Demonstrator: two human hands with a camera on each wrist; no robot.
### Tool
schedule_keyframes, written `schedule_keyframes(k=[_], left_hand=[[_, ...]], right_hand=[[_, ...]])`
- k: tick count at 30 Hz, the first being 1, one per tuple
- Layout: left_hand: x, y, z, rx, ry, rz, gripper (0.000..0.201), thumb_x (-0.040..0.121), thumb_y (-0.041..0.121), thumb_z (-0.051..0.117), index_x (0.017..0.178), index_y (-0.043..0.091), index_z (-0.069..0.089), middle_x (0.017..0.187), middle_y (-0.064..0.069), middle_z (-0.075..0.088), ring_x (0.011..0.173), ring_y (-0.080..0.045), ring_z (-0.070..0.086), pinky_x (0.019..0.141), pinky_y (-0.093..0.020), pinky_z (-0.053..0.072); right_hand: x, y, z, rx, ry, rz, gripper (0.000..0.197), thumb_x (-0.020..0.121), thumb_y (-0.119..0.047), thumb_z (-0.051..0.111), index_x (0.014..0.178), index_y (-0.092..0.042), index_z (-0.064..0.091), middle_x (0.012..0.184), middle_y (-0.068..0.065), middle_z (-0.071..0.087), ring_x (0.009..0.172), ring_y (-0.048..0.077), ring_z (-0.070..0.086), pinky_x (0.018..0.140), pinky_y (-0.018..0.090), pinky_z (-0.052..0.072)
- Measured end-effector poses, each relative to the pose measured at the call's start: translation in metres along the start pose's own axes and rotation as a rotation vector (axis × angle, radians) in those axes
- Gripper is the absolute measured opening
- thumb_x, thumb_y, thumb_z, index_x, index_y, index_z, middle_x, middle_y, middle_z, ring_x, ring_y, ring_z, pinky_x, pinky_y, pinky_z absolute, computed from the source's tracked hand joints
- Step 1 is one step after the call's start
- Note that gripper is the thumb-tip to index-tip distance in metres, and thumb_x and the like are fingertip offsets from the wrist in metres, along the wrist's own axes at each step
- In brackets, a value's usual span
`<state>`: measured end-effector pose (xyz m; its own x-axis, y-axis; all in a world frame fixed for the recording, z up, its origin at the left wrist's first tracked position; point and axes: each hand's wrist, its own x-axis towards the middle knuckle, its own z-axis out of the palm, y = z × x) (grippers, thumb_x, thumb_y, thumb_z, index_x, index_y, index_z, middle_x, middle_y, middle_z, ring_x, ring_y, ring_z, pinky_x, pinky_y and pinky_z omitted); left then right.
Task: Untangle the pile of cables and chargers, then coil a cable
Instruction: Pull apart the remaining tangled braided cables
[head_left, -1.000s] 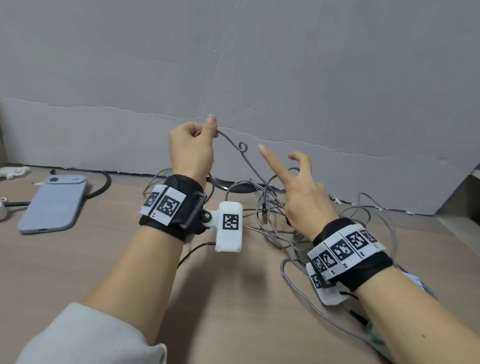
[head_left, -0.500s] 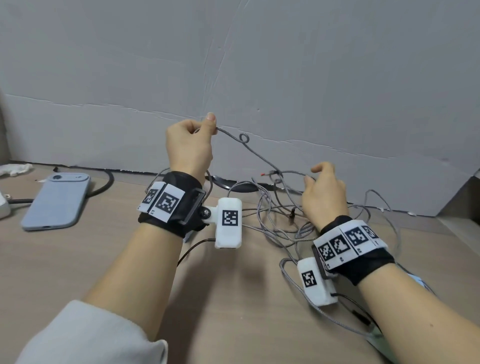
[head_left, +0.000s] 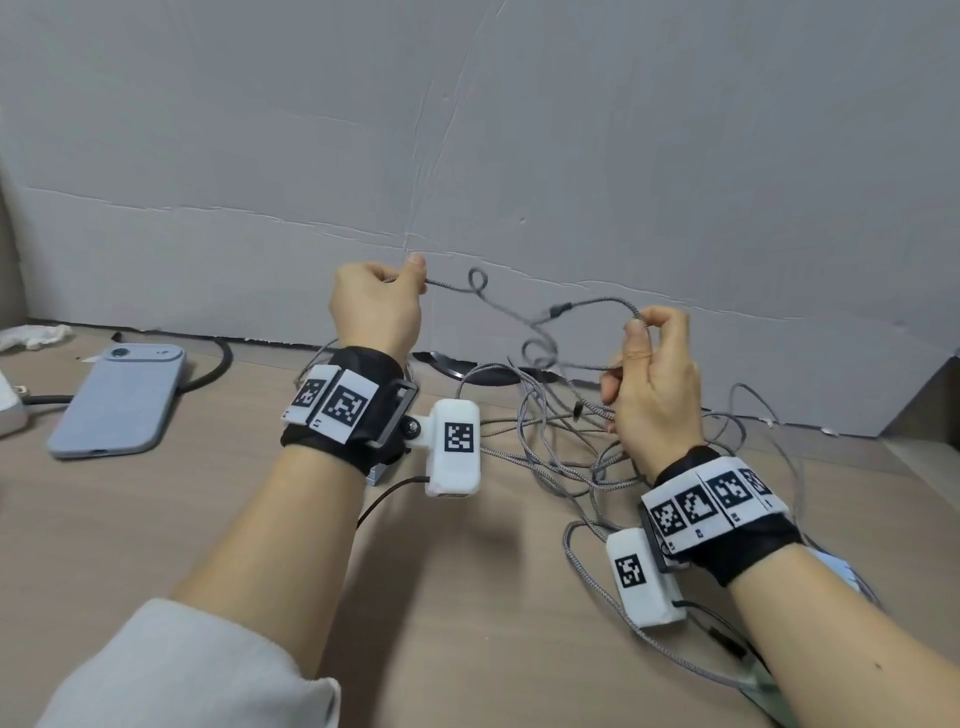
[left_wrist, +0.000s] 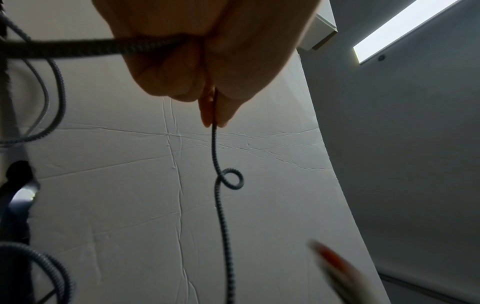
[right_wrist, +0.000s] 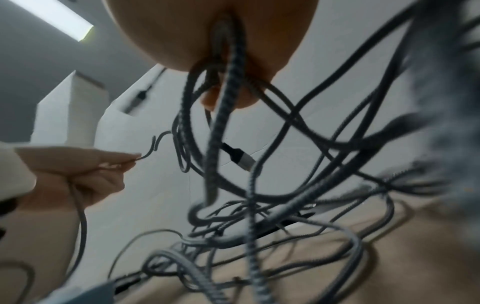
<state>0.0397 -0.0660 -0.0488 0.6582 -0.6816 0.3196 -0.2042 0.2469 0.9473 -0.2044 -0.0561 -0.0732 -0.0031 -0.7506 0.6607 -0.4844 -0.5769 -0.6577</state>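
Nearest the camera, a pale sleeve (head_left: 182, 670) covers the left forearm, and both wrists wear black bands with printed markers and small white camera boxes. Under the right forearm a grey braided strand loops across the table (head_left: 467, 623) toward the near right edge.

Further out, the pile of cables (head_left: 561, 447) lies tangled on the table between the two hands and to the right, with several strands rising from it to the right hand.

The left hand (head_left: 376, 312) is raised above the table, its grip closed on the braided cable (head_left: 498, 301): thumb and forefinger pinch it, and the wrist view shows the cable running through the fist and out to the side. From that pinch the cable runs right, with a small curl just past the fingers and a larger one lower down. The right hand (head_left: 652, 384), also lifted, pinches the same run of cable between thumb and forefinger; the right wrist view is blurred, but more strands seem to pass through its curled fingers. A plug (right_wrist: 240, 158) with a silver tip hangs among them.

At the far left lie a blue-grey phone (head_left: 119, 400) face down and a thick black cord (head_left: 208, 374) beside it. A creased grey board (head_left: 571, 156) stands behind the table.
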Motion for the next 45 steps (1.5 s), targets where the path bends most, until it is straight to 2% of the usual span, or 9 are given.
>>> schedule_keyframes(k=[5, 12, 19, 25, 27, 32, 36, 40, 45], left_hand=[[-0.002, 0.0, -0.003, 0.042, -0.004, 0.011, 0.041, 0.093, 0.037, 0.069, 0.055, 0.023, 0.061, 0.052, 0.005, 0.054, 0.061, -0.02, 0.053, 0.072, -0.032, 0.046], [-0.013, 0.024, -0.001, -0.124, -0.118, 0.137, 0.038, 0.091, 0.041, 0.07, 0.059, 0.022, 0.063, 0.04, 0.015, 0.044, 0.048, -0.012, 0.039, 0.057, -0.029, 0.031], [-0.027, 0.043, 0.001, -0.112, -0.263, 0.217, 0.037, 0.095, 0.038, 0.069, 0.064, 0.019, 0.063, 0.041, 0.016, 0.045, 0.044, -0.004, 0.035, 0.052, -0.026, 0.029], [-0.038, 0.058, 0.004, -0.122, -0.325, 0.28, 0.038, 0.093, 0.039, 0.07, 0.06, 0.021, 0.063, 0.043, 0.013, 0.039, 0.046, -0.009, 0.032, 0.05, -0.026, 0.029], [-0.039, 0.059, 0.004, -0.107, -0.325, 0.297, 0.038, 0.093, 0.039, 0.07, 0.06, 0.021, 0.063, 0.043, 0.013, 0.04, 0.045, -0.007, 0.033, 0.05, -0.025, 0.029], [-0.027, 0.051, -0.002, -0.1, -0.225, 0.24, 0.038, 0.092, 0.041, 0.07, 0.06, 0.022, 0.064, 0.041, 0.014, 0.041, 0.044, -0.006, 0.034, 0.052, -0.028, 0.028], [-0.026, 0.052, -0.006, -0.118, -0.231, 0.218, 0.038, 0.093, 0.04, 0.07, 0.062, 0.02, 0.064, 0.041, 0.015, 0.042, 0.044, -0.005, 0.034, 0.051, -0.027, 0.028], [-0.036, 0.063, -0.006, -0.177, -0.33, 0.252, 0.038, 0.095, 0.039, 0.069, 0.066, 0.015, 0.064, 0.044, 0.014, 0.04, 0.045, -0.009, 0.032, 0.051, -0.026, 0.028], [-0.039, 0.065, -0.012, -0.228, -0.39, 0.208, 0.04, 0.097, 0.036, 0.066, 0.079, 0.0, 0.064, 0.047, 0.009, 0.037, 0.044, -0.011, 0.029, 0.046, -0.022, 0.026]], right_hand=[[-0.003, -0.001, 0.002, -0.027, -0.073, -0.094, 0.009, 0.109, -0.033, 0.038, 0.105, -0.031, 0.047, 0.069, 0.007, 0.061, 0.057, 0.015, 0.061, 0.05, 0.03, 0.051], [0.022, -0.003, -0.006, -0.385, -0.336, 0.644, 0.022, 0.1, -0.008, 0.04, 0.12, -0.007, 0.031, 0.093, 0.017, 0.058, 0.058, 0.028, 0.061, 0.045, 0.027, 0.049], [0.013, -0.044, 0.002, -0.649, -0.3, 0.289, 0.075, 0.093, -0.037, 0.05, 0.156, -0.016, 0.016, 0.158, 0.016, 0.009, 0.142, 0.041, 0.017, 0.11, 0.054, 0.032], [-0.003, -0.077, 0.017, -0.514, 0.086, -0.221, 0.039, 0.086, -0.025, 0.061, 0.122, -0.015, 0.05, 0.119, 0.009, 0.045, 0.106, 0.029, 0.047, 0.085, 0.041, 0.043], [0.001, -0.078, 0.015, -0.454, 0.017, -0.159, 0.012, 0.099, -0.031, 0.052, 0.103, -0.02, 0.051, 0.105, 0.003, 0.054, 0.092, 0.026, 0.053, 0.073, 0.038, 0.042], [0.022, -0.049, 0.001, -0.357, -0.122, 0.196, 0.062, 0.1, -0.065, 0.025, 0.073, -0.016, 0.052, 0.084, 0.004, 0.066, 0.087, 0.035, 0.06, 0.076, 0.042, 0.047], [0.01, -0.035, -0.001, -0.548, -0.564, 0.16, 0.08, 0.084, -0.088, 0.026, 0.134, -0.032, 0.055, 0.134, 0.005, 0.064, 0.124, 0.032, 0.057, 0.104, 0.045, 0.045], [0.0, -0.034, 0.011, -0.508, -0.757, 0.04, 0.053, 0.073, -0.085, 0.045, 0.104, -0.048, 0.066, 0.091, -0.007, 0.067, 0.093, 0.024, 0.064, 0.081, 0.039, 0.053], [0.003, -0.02, 0.015, -0.371, -0.652, 0.089, 0.037, 0.094, -0.041, 0.057, 0.071, -0.012, 0.053, 0.09, -0.002, 0.045, 0.071, 0.021, 0.054, 0.065, 0.037, 0.047]])
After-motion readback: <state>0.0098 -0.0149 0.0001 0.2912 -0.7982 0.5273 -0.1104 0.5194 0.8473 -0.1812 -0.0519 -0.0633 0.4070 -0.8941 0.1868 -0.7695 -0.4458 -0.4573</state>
